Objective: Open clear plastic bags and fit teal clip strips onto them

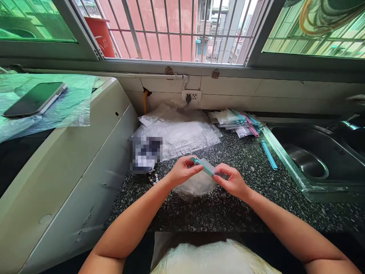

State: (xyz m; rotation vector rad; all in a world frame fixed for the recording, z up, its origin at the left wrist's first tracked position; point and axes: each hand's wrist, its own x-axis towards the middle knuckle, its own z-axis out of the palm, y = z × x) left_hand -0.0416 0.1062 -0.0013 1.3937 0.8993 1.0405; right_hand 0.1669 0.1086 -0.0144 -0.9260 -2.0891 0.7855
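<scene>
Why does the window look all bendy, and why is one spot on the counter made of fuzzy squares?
In the head view, the wide lens curves the grey window frame near the edges; the squares are a pixelated blur patch laid over something on the speckled black stone counter; daylight from the window lights the left hand, right hand and their teal plastic clip softly, without glare.

A home kitchen: steel sink (pixel 310 160), speckled stone counter (pixel 228 209), barred window (pixel 176 30).

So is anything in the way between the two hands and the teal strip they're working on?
Nothing visible. The left hand and the right hand both already pinch the teal strip, one at each end, above the clear bag on the counter.
</scene>
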